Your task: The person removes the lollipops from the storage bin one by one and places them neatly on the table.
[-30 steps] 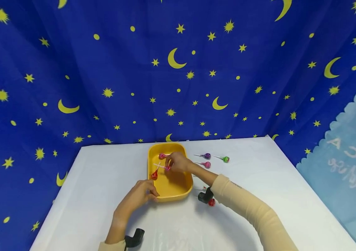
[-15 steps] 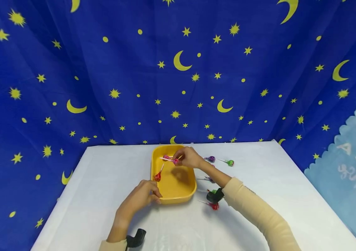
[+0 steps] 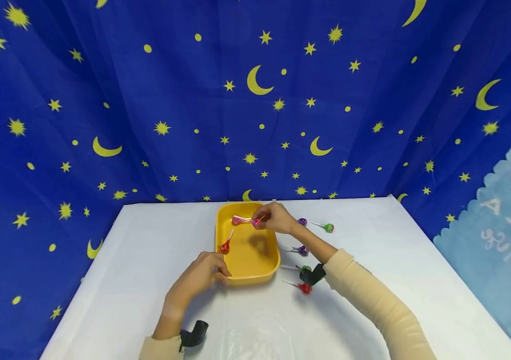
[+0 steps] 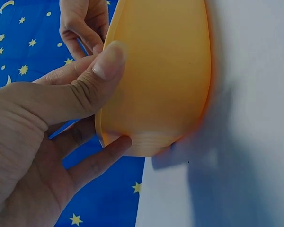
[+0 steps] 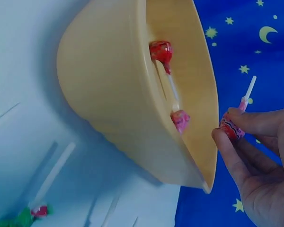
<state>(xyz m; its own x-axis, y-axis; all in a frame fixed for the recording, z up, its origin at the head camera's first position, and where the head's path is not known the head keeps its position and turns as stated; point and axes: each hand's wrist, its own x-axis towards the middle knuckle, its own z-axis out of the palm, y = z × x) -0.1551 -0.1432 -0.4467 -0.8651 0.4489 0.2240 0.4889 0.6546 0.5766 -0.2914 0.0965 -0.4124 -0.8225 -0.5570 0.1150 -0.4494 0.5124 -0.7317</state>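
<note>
A yellow plastic tub stands on the white table. My left hand grips its near-left corner, thumb over the rim and fingers outside in the left wrist view. Above the tub's far right side, my right hand pinches a pink-wrapped lollipop by its head between thumb and fingertip; its white stick points left in the head view. Inside the tub, a red lollipop lies along the left wall. Another pink lollipop lies toward the far end, partly overlapped by the held one's stick in the head view.
Right of the tub lie several lollipops: a green one far back, purple ones, another green one partly behind the right wrist's black camera, and a red one nearest. A blue star-patterned curtain hangs behind the table.
My right hand has moved toward the tub's far right side, carrying the pink lollipop. The left hand keeps its grip on the corner. The head view has shifted slightly.
</note>
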